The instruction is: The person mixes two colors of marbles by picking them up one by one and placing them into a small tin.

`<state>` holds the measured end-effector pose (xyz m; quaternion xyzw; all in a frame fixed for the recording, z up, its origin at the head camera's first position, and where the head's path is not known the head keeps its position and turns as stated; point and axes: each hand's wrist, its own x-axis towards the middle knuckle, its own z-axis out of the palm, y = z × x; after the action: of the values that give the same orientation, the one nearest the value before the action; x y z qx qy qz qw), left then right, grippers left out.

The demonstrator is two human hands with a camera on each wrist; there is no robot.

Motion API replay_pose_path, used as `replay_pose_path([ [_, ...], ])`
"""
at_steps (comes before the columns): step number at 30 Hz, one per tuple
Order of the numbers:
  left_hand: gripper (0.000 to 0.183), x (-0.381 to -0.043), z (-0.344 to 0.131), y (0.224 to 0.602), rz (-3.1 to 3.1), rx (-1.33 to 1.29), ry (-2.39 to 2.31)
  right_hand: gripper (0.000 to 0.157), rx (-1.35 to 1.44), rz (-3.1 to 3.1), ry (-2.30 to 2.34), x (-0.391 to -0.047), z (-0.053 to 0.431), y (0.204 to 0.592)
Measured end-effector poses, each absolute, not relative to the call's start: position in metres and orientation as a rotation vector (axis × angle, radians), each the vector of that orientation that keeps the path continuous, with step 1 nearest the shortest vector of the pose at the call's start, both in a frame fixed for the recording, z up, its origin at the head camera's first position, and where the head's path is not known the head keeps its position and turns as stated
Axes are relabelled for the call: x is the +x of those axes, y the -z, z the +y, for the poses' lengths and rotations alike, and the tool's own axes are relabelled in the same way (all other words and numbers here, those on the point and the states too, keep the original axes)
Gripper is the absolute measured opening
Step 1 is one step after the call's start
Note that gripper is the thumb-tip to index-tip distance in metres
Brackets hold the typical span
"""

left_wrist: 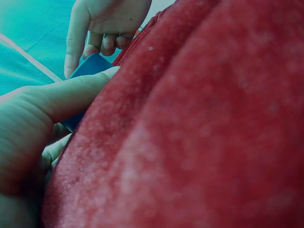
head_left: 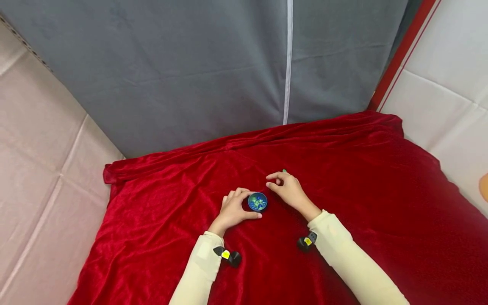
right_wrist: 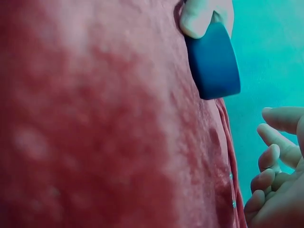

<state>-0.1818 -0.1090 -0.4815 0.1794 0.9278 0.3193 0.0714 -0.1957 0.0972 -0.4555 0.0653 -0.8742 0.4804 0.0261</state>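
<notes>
A small blue cup sits on the red cloth, its mouth facing up, with several blue and green marble-like pieces inside. My left hand grips it from the left, thumb on the near side and fingers on the far side. In the left wrist view, the thumb lies across the cup's blue wall. To the right of the cup, my right hand hovers with thumb and index finger apart. Its other fingers are loosely bent and hold nothing. Just beyond its knuckles shows a small green piece.
Wrinkled red velvet cloth covers the surface, bunched along its far edge. A grey curtain hangs behind, and pale panels stand on both sides. Tiny bright pieces lie on the cloth near the right hand.
</notes>
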Motion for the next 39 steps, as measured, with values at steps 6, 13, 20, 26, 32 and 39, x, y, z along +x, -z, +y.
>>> replay_pose_path([
  [6,0.066,-0.183,-0.108,0.482,2.788,0.539,-0.960,0.021,0.150,-2.722,-1.452,-0.204,0.104,0.460],
  [13,0.067,-0.183,-0.109,0.483,2.805,0.557,-0.952,0.023,0.089,-2.749,-1.428,-0.210,0.109,0.467],
  [20,0.066,-0.182,-0.110,0.483,2.797,0.546,-0.962,0.022,0.043,-2.763,-1.390,-0.213,0.109,0.472],
  [26,0.066,-0.181,-0.110,0.482,2.803,0.565,-0.970,0.024,0.024,-2.796,-1.316,-0.216,0.108,0.471],
  [32,0.066,-0.181,-0.110,0.482,2.798,0.559,-0.968,0.023,-0.001,-2.822,-1.240,-0.218,0.108,0.471],
  [39,0.066,-0.182,-0.110,0.483,2.793,0.555,-0.970,0.020,-0.021,-2.822,-1.239,-0.218,0.107,0.470],
])
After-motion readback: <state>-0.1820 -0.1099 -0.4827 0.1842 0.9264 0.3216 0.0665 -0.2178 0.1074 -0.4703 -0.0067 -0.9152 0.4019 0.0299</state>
